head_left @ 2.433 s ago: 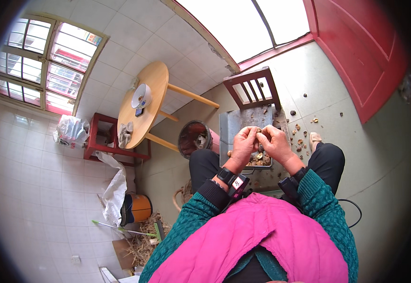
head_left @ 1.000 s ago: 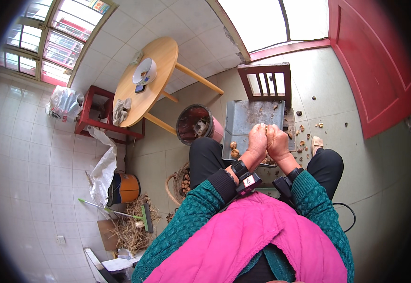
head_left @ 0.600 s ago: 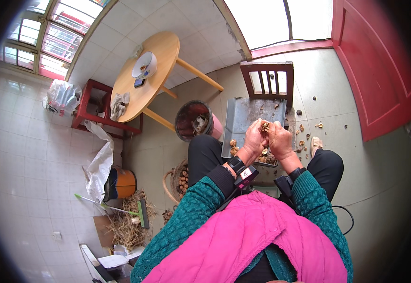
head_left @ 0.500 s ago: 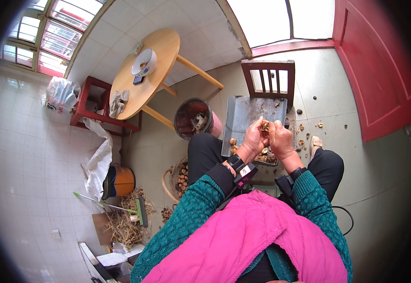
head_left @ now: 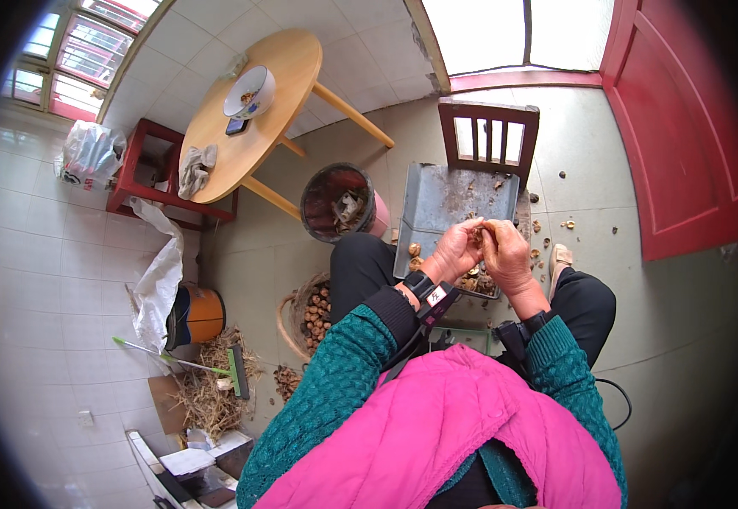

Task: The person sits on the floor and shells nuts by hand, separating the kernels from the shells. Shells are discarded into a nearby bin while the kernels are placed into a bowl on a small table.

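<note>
Over a grey metal tray (head_left: 445, 180), my left hand (head_left: 455, 253) and my right hand (head_left: 509, 254) meet with their fingers closed on a cracked walnut (head_left: 476, 237). Fingers cover most of the nut. Beneath and beside my wrists, broken walnut shells (head_left: 473, 280) lie at the near end of the tray. A few more walnut pieces (head_left: 415, 256) sit by its left side, close to my left hand. Dark straps with small devices are on both wrists.
Left of my knee stand a wicker basket (head_left: 288, 332) of walnuts and a pink-walled bin (head_left: 379, 216). A dark chair (head_left: 489, 127) is beyond the tray. Further left are a round table (head_left: 288, 59) with a bowl (head_left: 250, 92), a broom (head_left: 238, 371) and straw (head_left: 202, 394). Shell bits litter the floor.
My fingers have closed further over the walnut, so less of it shows. My right fingers have curled across toward the left hand. The whole view has shifted slightly.
</note>
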A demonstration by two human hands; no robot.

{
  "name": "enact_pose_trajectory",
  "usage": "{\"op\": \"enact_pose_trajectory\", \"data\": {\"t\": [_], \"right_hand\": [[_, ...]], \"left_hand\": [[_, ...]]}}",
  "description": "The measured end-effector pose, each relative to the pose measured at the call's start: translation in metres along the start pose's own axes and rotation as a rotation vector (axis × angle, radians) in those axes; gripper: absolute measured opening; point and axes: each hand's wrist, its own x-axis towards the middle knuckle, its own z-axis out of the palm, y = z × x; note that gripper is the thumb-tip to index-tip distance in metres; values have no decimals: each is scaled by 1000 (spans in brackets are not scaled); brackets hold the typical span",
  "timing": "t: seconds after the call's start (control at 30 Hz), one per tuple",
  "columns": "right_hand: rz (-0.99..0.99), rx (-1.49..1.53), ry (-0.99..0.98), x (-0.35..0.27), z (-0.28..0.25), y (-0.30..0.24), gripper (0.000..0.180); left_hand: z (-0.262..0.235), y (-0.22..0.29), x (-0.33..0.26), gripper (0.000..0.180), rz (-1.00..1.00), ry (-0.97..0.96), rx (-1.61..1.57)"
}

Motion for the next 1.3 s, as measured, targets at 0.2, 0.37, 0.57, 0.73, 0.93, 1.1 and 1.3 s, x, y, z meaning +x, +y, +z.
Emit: {"op": "enact_pose_trajectory", "data": {"t": [0.2, 0.37, 0.57, 0.73, 0.93, 1.1, 1.3], "right_hand": [[268, 167, 1, 2, 2, -1, 12], [674, 499, -28, 13, 5, 13, 8], [682, 421, -56, 45, -10, 39, 7], [406, -306, -537, 89, -83, 43, 3], [125, -229, -242, 87, -41, 31, 30], [74, -224, -260, 83, -2, 26, 36], [94, -220, -296, 74, -5, 38, 35]], "left_hand": [[9, 13, 0, 19, -125, -49, 48], [23, 36, 2, 21, -205, -73, 150], [28, 66, 21, 26, -147, -66, 193], [35, 76, 31, 25, -90, -134, 9], [36, 71, 38, 24, -74, -252, -68], [37, 55, 38, 27, -56, -285, -44], [43, 62, 37, 32, -116, -203, 216]]}}
